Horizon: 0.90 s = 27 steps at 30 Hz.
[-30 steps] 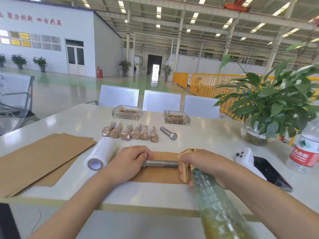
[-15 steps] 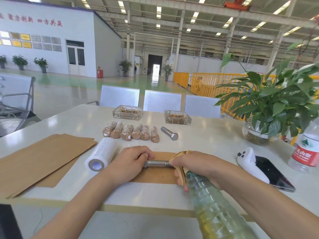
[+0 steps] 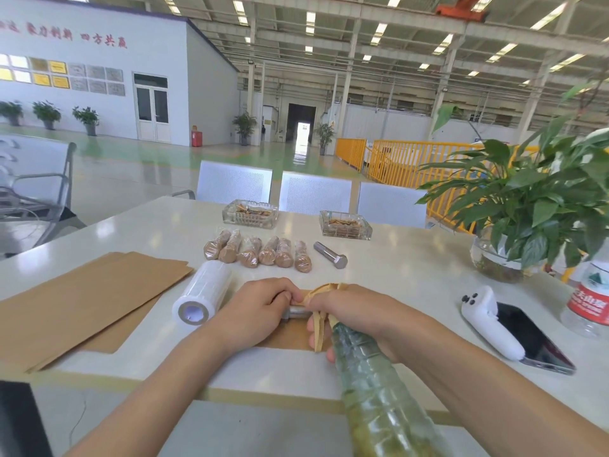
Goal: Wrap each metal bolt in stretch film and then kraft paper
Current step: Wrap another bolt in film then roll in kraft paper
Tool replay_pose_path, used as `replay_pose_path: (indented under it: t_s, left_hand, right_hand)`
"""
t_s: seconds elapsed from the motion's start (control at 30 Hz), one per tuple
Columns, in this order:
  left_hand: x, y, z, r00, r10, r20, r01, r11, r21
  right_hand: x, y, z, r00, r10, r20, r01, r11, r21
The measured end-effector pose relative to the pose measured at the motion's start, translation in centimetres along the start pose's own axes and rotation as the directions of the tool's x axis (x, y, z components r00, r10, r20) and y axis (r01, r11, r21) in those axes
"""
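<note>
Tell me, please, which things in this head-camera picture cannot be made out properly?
- Bolt, head view: only a short grey stretch shows; the left hand covers its head, the right hand and kraft paper cover the rest.
- Stretch film on that bolt: too clear to tell.
- Green bottle: blurred, cut off by the bottom edge.
- Water bottle: cut off by the right edge.

A grey threaded metal bolt (image 3: 298, 312) lies level across a brown kraft paper sheet (image 3: 290, 334) on the white table, only a short stretch of its shank showing, with the paper's right edge folded up and crumpled over its end. Six bolts already wrapped in brown paper and clear film (image 3: 258, 252) lie side by side farther back, a bare silver hex-head bolt (image 3: 330, 255) just beside them. A white roll of stretch film (image 3: 201, 296) lies on its side near a flat stack of brown kraft paper sheets (image 3: 82, 301).
</note>
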State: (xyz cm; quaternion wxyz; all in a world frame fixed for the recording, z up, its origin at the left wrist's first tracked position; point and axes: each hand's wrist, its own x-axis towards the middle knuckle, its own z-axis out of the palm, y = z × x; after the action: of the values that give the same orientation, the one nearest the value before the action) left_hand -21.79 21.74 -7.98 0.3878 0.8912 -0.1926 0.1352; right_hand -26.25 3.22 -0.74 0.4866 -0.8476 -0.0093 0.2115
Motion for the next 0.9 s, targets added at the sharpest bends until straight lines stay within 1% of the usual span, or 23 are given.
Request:
replay_pose_path:
  t_s: [0.1,0.17,0.27,0.33,0.4,0.43,0.47,0.53,0.57,0.6,0.63,0.77,0.83,0.87,0.9]
  left_hand:
    - [0.0,0.1,0.0,1.0,-0.01,-0.001,0.01,1.0,-0.005]
    - [0.0,0.1,-0.1,1.0,-0.012,-0.002,0.012,1.0,0.002]
    - [-0.1,0.3,-0.2,1.0,-0.012,-0.005,0.012,1.0,0.022]
    - [-0.3,0.4,-0.2,1.0,-0.008,-0.012,0.008,1.0,0.021]
    - [-0.4,0.6,-0.1,1.0,0.009,-0.013,-0.008,1.0,0.02]
    - [-0.4,0.7,0.0,1.0,0.015,-0.013,-0.015,1.0,0.02]
    - [-0.5,0.8,0.0,1.0,0.018,-0.013,-0.018,1.0,0.02]
    - [-0.6,0.9,-0.1,1.0,0.016,-0.013,-0.015,1.0,0.025]
    - [-0.5,1.0,-0.1,1.0,0.014,-0.011,-0.014,0.999,0.031]
    - [-0.5,1.0,-0.1,1.0,0.013,-0.007,-0.013,0.999,0.033]
    - [-0.5,1.1,-0.2,1.0,0.015,-0.004,-0.015,0.999,0.032]
    - [-0.6,1.1,-0.3,1.0,0.027,-0.01,-0.027,0.999,0.023]
    - [-0.6,1.0,-0.3,0.999,0.03,-0.018,-0.03,0.999,0.016]
    - [-0.7,1.0,-0.3,0.999,0.031,-0.021,-0.031,0.999,0.016]
    - [-0.7,1.0,-0.3,0.999,0.031,-0.022,-0.03,0.999,0.017]
  right_hand:
    - [-0.5,-0.4,-0.8,1.0,-0.009,0.01,0.009,1.0,0.013]
    - [-1.0,-1.0,-2.3,0.997,-0.038,-0.065,0.043,0.995,0.089]
    - [-2.0,-2.6,-6.2,0.967,-0.148,-0.207,0.174,0.978,0.114]
    - [-2.5,-3.5,-9.0,0.914,-0.214,-0.344,0.271,0.954,0.126]
    - [-2.8,-4.0,-11.5,0.828,-0.246,-0.503,0.342,0.933,0.107]
    - [-2.6,-3.9,-12.5,0.773,-0.26,-0.579,0.353,0.934,0.052]
    - [-2.4,-3.8,-13.3,0.706,-0.278,-0.651,0.337,0.941,-0.037]
    - [-1.5,-2.7,-14.8,0.576,-0.35,-0.739,0.228,0.937,-0.266]
    - [-1.0,-2.0,-15.2,0.539,-0.381,-0.752,0.156,0.922,-0.355]
    - [-0.6,-1.2,-15.6,0.521,-0.389,-0.76,0.095,0.911,-0.401]
    - [-0.2,-0.5,-15.7,0.513,-0.377,-0.771,0.056,0.911,-0.408]
    - [1.4,2.1,-15.7,0.478,-0.329,-0.814,-0.058,0.913,-0.404]
    - [1.8,2.8,-15.9,0.457,-0.287,-0.842,-0.081,0.929,-0.361]
    - [1.8,3.0,-16.1,0.468,-0.256,-0.846,-0.068,0.944,-0.323]
    - [1.8,3.1,-16.3,0.509,-0.221,-0.832,-0.042,0.959,-0.281]
